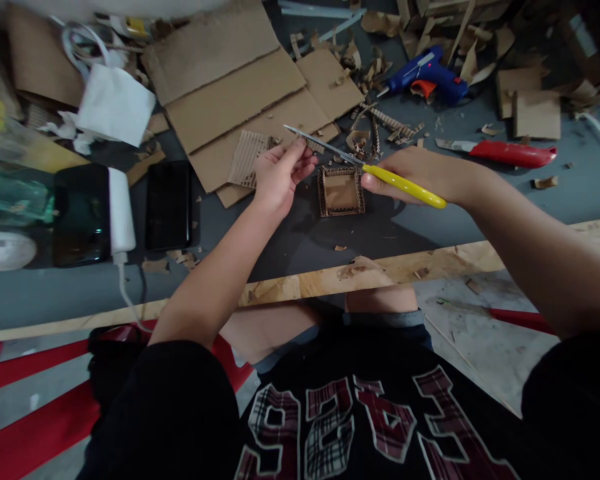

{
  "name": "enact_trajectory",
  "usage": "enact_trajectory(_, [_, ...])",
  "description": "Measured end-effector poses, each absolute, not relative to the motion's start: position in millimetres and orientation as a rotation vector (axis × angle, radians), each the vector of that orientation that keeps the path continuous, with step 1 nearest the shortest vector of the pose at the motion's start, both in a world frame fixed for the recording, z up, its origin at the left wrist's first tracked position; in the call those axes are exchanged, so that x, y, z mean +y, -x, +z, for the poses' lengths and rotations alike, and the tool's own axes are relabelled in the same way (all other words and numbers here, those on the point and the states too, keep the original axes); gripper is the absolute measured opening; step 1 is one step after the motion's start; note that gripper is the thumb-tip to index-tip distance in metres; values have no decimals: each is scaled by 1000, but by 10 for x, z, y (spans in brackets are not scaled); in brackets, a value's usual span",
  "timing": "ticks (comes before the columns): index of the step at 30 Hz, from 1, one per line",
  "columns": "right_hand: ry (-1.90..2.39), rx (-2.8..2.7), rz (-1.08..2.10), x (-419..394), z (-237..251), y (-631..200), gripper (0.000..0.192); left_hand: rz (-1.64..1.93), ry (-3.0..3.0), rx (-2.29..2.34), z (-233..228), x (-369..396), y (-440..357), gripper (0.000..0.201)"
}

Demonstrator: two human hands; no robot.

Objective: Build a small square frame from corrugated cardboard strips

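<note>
Our right hand (420, 175) grips yellow-handled metal scissors (365, 165), blades pointing up-left above the small square cardboard frame (341, 191); our left hand (280, 172) pinches something unseen at the blade tips.

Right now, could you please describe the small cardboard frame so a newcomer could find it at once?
On the dark grey table, look between the two hands. The small cardboard frame lies flat there, just below the yellow-handled scissors. Unlike the loose scraps around it, it is a neat square with raised corrugated edges.
</note>
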State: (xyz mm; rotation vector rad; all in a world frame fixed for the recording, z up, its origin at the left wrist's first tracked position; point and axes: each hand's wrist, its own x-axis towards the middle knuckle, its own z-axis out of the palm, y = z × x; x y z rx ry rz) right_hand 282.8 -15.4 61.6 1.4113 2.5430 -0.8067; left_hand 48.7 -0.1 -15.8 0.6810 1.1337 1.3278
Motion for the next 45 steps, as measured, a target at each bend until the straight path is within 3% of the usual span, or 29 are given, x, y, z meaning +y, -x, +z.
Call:
enact_trajectory(7, [-1486,2355,-917,-142,671,-2740,79,1335,-650,1141,-160,-18,-485,20])
enact_trajectory(17, [-1477,2354,-736,-47,622,-2660,75,1367,-648,1136,-105,-39,-541,17])
enact_trajectory(24, [-1644,2496,-119,291,598,-2686,59,1471,-755,1071,-127,-98,-550,15])
enact_trajectory(27, [-1719,2426,-5,491,603,-2785,49,1497,-851,1045,-136,-125,-546,10])
enact_trajectory(31, [-1740,2467,-55,595,544,-2874,45,1518,-1034,1038,-234,-89,-530,22])
enact_trajectory(35, [-2026,2738,50,384,488,-2764,32,1493,-1281,1061,-441,19,-490,39])
enact_trajectory(37, [-1856,3179,-153,220,454,-2652,25,1482,-1347,1052,-514,44,-482,43])
enact_trajectory(39, [-1601,3383,-572,94,392,-2551,23,1478,-1379,1054,-533,31,-492,45])
enact_trajectory(45, [-1631,3432,-844,100,102,-2530,25,1435,-1570,1098,-418,-74,-561,47])
